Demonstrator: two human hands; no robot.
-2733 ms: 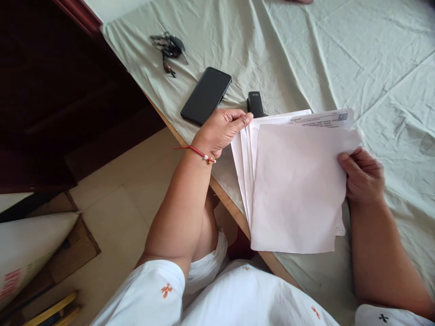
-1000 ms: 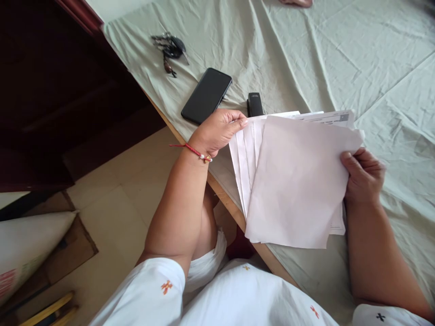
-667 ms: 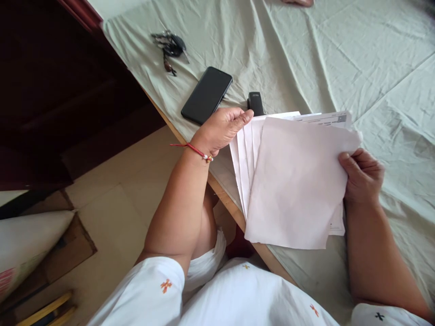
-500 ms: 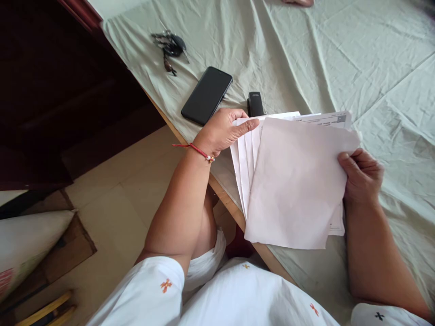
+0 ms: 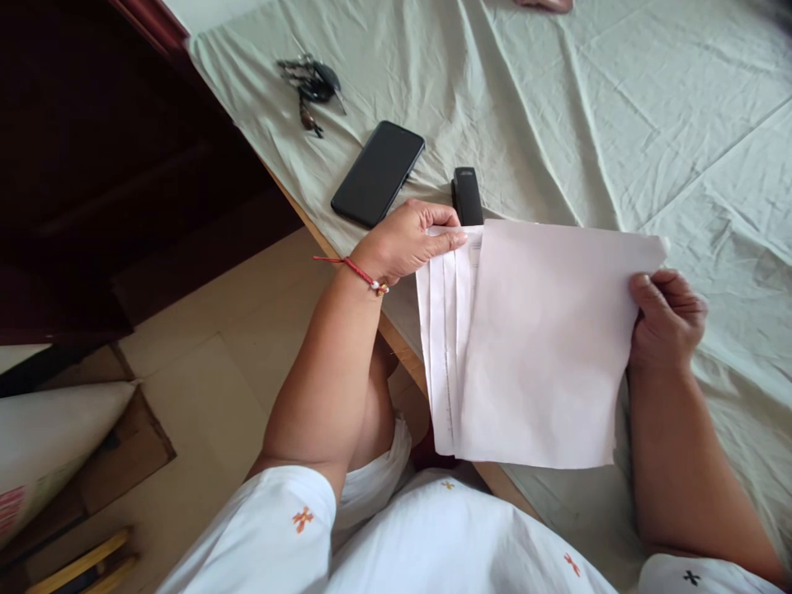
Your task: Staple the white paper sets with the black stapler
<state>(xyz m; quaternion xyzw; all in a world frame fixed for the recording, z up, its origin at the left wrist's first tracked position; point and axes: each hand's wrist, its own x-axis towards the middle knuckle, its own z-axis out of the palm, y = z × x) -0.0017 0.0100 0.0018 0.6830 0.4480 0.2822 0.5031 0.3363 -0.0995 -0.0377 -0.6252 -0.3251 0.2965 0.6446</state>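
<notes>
"Pale green cloth (image 5: pixel 681 107), creased all over, covers the surface down to a wooden edge (image 5: pixel 403 355). Where are the papers (image 5: pixel 544 396) in all this?"

"Between the left hand (image 5: pixel 412 241) and the right hand (image 5: pixel 670 320), overlapping that edge from our viewpoint. One large front sheet (image 5: pixel 548 330) shows a blank side; fanned sheets (image 5: pixel 438 355) peek out behind it on the left. Whether any of it rests on the cloth, I can't tell."

"Which step does this look like?"

"Sorting through or evening up a loose bundle, I'd judge. The left edges are stepped, but I couldn't say which of the two it is."

"And what does the next move call for?"

"A steady hold on both sides, I think, since thin leaves could slip. Evening up would need the edges level; sorting would need one leaf freed."

"How are the fingers set?"

"On the left, thumb and forefinger pinch narrowly at the fanned sheets' upper corner, thumb in front. On the right, the thumb presses the front sheet's edge, other fingers curled behind; how many leaves they grip is hidden."

"Anything close by?"

"What looks like a black stapler (image 5: pixel 467 194) lies just beyond the left fingertips, a phone (image 5: pixel 377 173) beside that hand, and keys (image 5: pixel 314 82) farther off."
</notes>
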